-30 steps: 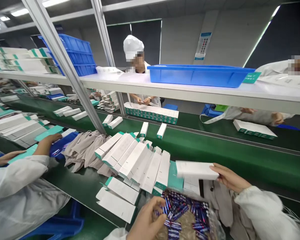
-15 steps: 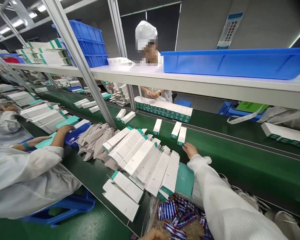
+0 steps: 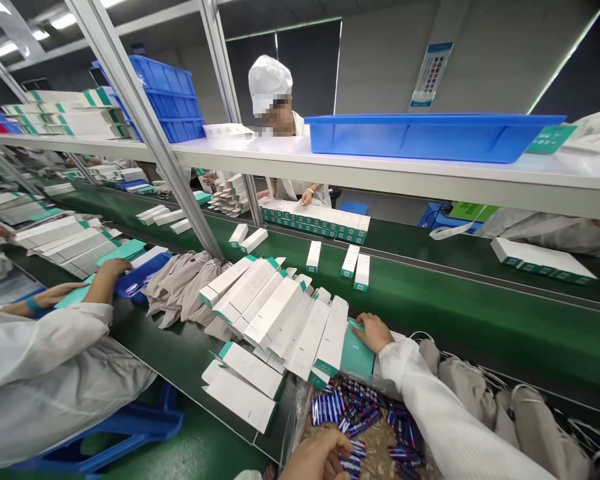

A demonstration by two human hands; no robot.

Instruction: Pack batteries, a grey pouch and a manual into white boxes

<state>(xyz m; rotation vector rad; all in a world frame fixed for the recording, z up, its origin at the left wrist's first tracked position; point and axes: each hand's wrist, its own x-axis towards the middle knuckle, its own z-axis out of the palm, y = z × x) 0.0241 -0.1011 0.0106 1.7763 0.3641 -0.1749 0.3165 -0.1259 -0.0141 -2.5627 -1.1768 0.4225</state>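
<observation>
My left hand [image 3: 319, 455] is low over a plastic-lined box of batteries [image 3: 329, 407]. Its fingers are bent and apart, with the tips close to loose blue and purple cells; the lower part of the hand is cut off. My right hand [image 3: 374, 331], in a white sleeve, rests on the upper edge of a teal booklet [image 3: 356, 355], fingers spread and nothing gripped. Left of it leans a pile of long white cartons [image 3: 275, 313] with teal ends. Two more white cartons [image 3: 247, 390] lie nearer to me.
Small white boxes [image 3: 362, 272] stand on the green conveyor belt [image 3: 430, 293]. Grey pouches [image 3: 185, 287] lie left, and more pouches with white cords [image 3: 470, 387] right. A co-worker's arm [image 3: 50, 353] is at left; another person faces me behind the shelf [image 3: 370, 168] with its blue tray [image 3: 410, 139].
My right hand has drawn back from the small boxes on the belt to the teal booklet. My left hand has come further into view over the batteries. The view has shifted slightly right.
</observation>
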